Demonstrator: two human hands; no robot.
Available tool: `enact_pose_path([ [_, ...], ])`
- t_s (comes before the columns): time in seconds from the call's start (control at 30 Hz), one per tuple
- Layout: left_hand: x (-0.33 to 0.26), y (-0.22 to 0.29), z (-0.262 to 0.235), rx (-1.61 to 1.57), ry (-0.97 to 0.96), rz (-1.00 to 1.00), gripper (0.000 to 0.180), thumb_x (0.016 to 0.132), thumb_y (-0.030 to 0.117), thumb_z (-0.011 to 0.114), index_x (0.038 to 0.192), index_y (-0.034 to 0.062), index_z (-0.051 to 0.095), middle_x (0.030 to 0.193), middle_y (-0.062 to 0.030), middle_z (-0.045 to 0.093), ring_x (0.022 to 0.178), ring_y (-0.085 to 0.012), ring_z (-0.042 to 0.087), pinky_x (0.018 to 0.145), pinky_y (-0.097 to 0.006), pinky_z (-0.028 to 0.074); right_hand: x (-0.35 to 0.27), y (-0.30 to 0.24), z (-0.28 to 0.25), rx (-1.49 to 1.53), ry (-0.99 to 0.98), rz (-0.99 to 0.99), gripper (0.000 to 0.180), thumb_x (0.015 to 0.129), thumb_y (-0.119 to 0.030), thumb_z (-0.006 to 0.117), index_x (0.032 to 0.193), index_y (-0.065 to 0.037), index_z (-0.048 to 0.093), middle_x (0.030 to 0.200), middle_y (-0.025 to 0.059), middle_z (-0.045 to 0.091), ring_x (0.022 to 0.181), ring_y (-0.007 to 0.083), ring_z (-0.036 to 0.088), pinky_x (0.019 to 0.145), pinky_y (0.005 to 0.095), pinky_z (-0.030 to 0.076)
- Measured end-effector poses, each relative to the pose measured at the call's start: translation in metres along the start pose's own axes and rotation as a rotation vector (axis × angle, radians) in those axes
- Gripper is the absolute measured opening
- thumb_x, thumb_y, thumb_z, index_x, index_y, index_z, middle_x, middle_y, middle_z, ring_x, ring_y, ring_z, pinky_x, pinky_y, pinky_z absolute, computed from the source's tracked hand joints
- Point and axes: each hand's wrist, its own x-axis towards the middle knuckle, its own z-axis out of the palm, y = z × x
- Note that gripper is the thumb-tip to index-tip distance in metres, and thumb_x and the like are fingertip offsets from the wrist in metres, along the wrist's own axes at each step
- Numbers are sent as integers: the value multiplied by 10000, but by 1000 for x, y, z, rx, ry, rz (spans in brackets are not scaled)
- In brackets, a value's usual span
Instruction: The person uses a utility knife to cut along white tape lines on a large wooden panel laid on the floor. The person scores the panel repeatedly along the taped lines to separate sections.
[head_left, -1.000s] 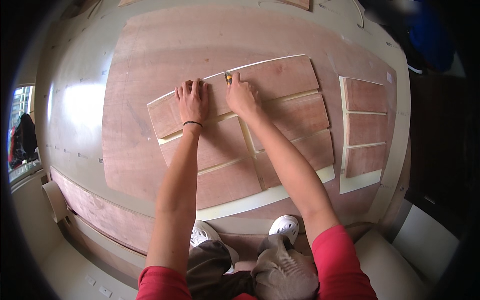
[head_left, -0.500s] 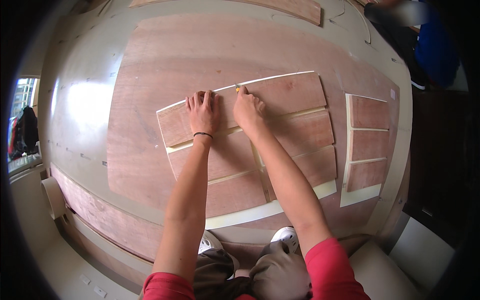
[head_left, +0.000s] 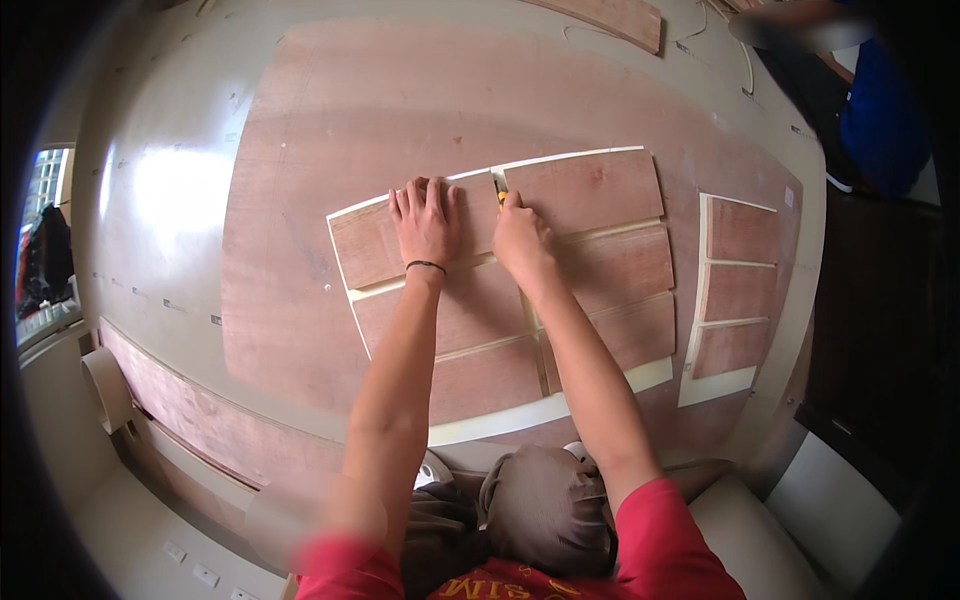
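Note:
My right hand (head_left: 524, 240) is closed round a utility knife (head_left: 503, 198) with a yellow handle. Its blade end sits in a narrow pale gap (head_left: 496, 180) at the far edge of the top row of thin reddish wood panels. Just left of that gap, my left hand (head_left: 428, 228) lies flat with fingers stretched on the top left panel (head_left: 366, 246). A top right panel (head_left: 590, 190) extends beyond the knife. These panels form rows on a cream backing sheet (head_left: 500, 424), whose pale edges show around them. My right hand hides the lower part of the gap.
A smaller backed set of three wood panels (head_left: 738, 292) lies to the right. Beneath everything is a large wood sheet (head_left: 300, 120). A loose board (head_left: 610, 20) rests at the far edge. At the upper right is another person in blue (head_left: 885, 120).
The knife has come slightly toward me from the far edge, and a pale gap now shows in the top row. My left hand stays pressed on the panel. The whole view has shifted a little.

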Motion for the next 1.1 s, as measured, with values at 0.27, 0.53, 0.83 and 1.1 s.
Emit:
enact_pose_path([
  [0.27, 2, -1, 0, 3, 3, 8, 289, 991, 328, 550, 1140, 96, 635, 1147, -108, 588, 1153, -321, 544, 1137, -537, 310, -26, 11, 6, -67, 28, -46, 181, 1008, -103, 432, 1163, -11, 447, 1013, 269, 698, 969, 417, 700, 827, 493, 581],
  [0.53, 3, -2, 3, -14, 6, 27, 289, 997, 348, 549, 1152, 118, 630, 1165, -110, 584, 1150, -361, 543, 1121, -532, 322, -42, 26, 12, 0, -8, -42, 242, 1028, -162, 438, 1210, -4, 420, 996, 301, 687, 977, 465, 676, 835, 550, 544],
  [0.83, 0, 0, 1, -11, -22, 4, 293, 1003, 360, 538, 1157, 129, 632, 1167, -102, 586, 1174, -342, 536, 1136, -524, 310, -67, 39, 18, 7, -54, -26, 300, 1031, -182, 446, 1257, 12, 410, 961, 308, 684, 960, 480, 671, 827, 582, 531],
  [1.1, 1, -5, 3, 13, -2, 17, 307, 1000, 374, 535, 1139, 121, 639, 1165, -109, 583, 1162, -333, 538, 1131, -532, 310, -89, 47, 22, -46, -18, -56, 208, 1003, -96, 450, 1190, -5, 433, 940, 283, 693, 924, 447, 691, 801, 546, 559],
])
